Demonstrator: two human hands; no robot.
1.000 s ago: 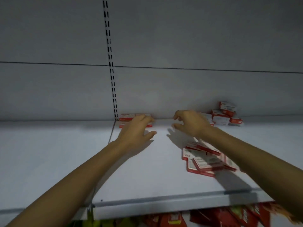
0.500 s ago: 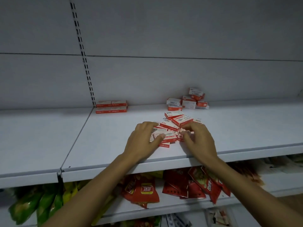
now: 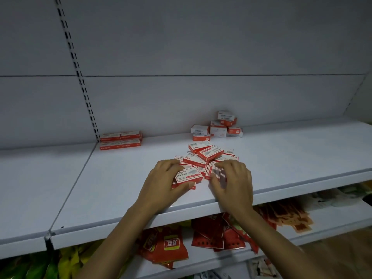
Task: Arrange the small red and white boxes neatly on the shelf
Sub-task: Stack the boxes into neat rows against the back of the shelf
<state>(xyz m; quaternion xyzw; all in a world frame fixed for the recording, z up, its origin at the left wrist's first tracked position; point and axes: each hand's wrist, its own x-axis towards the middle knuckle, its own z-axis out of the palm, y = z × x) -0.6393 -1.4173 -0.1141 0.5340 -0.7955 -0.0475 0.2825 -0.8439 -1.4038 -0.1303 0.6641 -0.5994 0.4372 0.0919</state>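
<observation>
A loose heap of small red and white boxes (image 3: 207, 156) lies near the front of the white shelf (image 3: 120, 178). My left hand (image 3: 163, 182) grips the nearest box (image 3: 188, 175), fingers above it and thumb below. My right hand (image 3: 234, 182) curls its fingers onto a tilted box (image 3: 212, 170) at the heap's right front. A tidy stack of boxes (image 3: 120, 139) stands against the back wall on the left. Another untidy pile of boxes (image 3: 218, 127) sits at the back, right of centre.
A slotted upright (image 3: 80, 77) runs up the back panel beside the tidy stack. The shelf below holds red snack packets (image 3: 167, 244), green and yellow packets (image 3: 66, 260) at the left and orange packets (image 3: 289, 216) at the right.
Both hands came back from the tidy stack at the rear to the front heap. Since half a second ago they have closed on two boxes there.
</observation>
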